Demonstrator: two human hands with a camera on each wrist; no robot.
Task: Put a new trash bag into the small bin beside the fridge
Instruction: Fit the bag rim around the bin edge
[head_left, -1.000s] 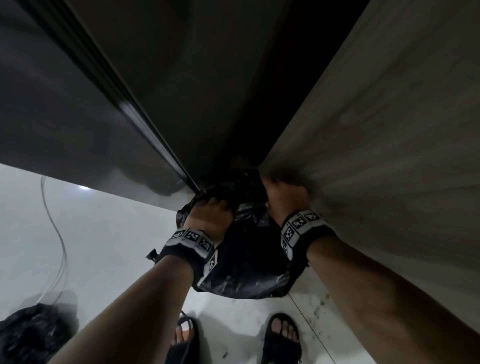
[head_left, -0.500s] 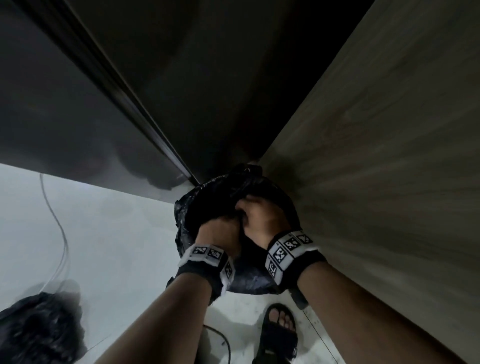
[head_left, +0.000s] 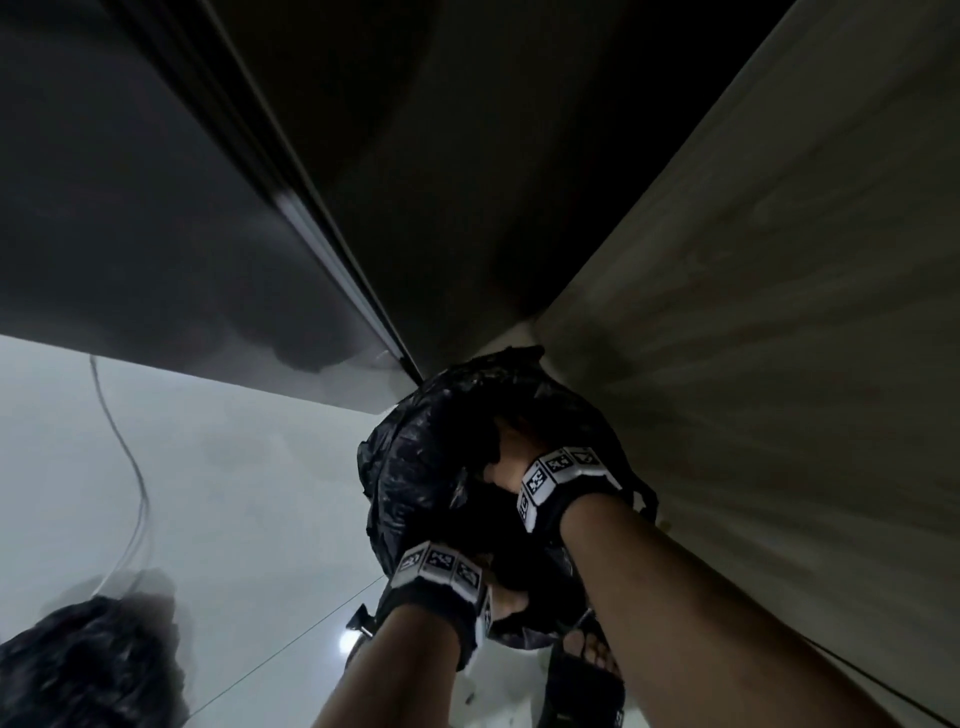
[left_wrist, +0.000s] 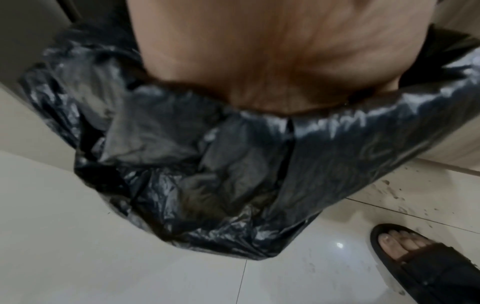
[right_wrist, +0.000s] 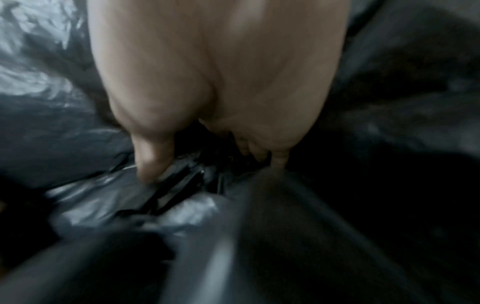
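Note:
A black trash bag (head_left: 415, 467) is draped over the small bin, which stands in the gap between fridge and cabinet; the bin itself is hidden under the plastic. My left hand (head_left: 506, 603) is at the bin's near rim, and its fingers disappear over the bag's edge (left_wrist: 259, 115), where they hold the plastic. Further in, my right hand (head_left: 511, 457) reaches down into the bag's mouth. In the right wrist view its thumb (right_wrist: 148, 168) and fingers pinch a bunch of glossy folds (right_wrist: 182, 185). The bag's outside (left_wrist: 207, 164) hangs crumpled down the bin's side.
The dark grey fridge (head_left: 156, 234) rises on the left and a wood-grain cabinet side (head_left: 779, 312) on the right, close to the bin. A second black bag (head_left: 78, 665) and a thin cable (head_left: 130, 467) lie on the white tile floor. A sandalled foot (left_wrist: 415, 257) stands near the bin.
Both hands left the far rim and met over the middle. Now the left hand has drawn back to the near rim and the right hand has gone down into the bag.

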